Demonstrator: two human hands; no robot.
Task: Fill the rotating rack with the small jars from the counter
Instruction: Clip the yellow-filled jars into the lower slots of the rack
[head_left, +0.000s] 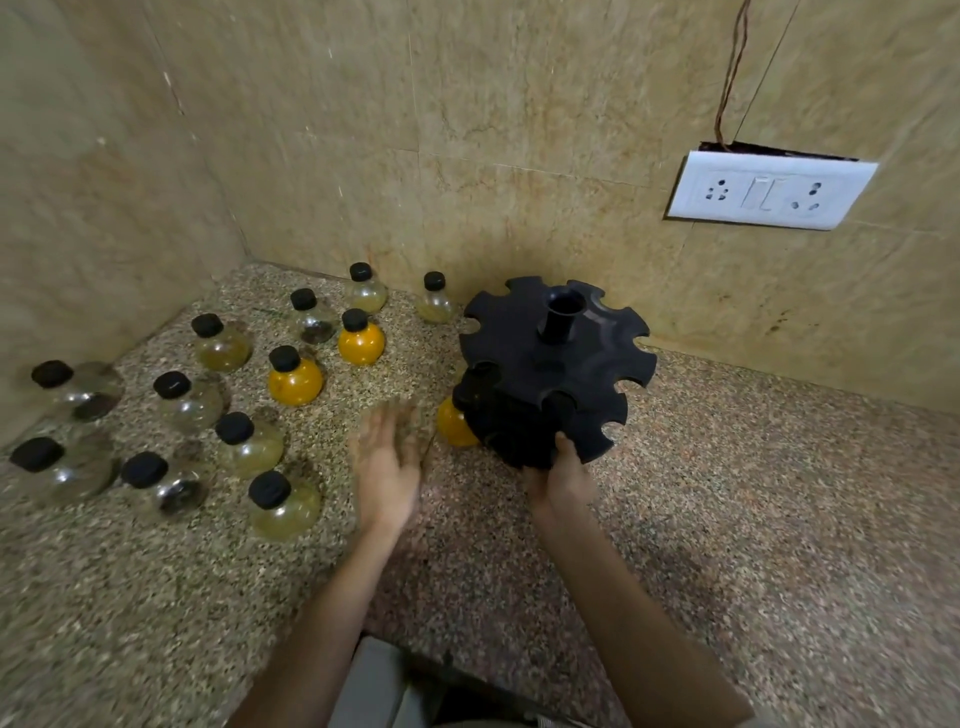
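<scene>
The right hand (563, 480) pinches the lower rim of the black rack (553, 369) at frame centre. The left hand (387, 462) (blurred) hovers spread over the desk (779, 519), just beside an orange jar (454, 426) seated in the rack.

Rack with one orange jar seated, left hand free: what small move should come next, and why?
Probably reach the left hand to the nearest orange jar on the counter. That hand is open and empty, the right hand steadies the rack, and only one jar sits in it, leaving many slots open.

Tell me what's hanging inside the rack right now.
One orange jar shows at the rack's lower left edge. Its cap is hidden by the tier; slots behind can't be seen.
</scene>
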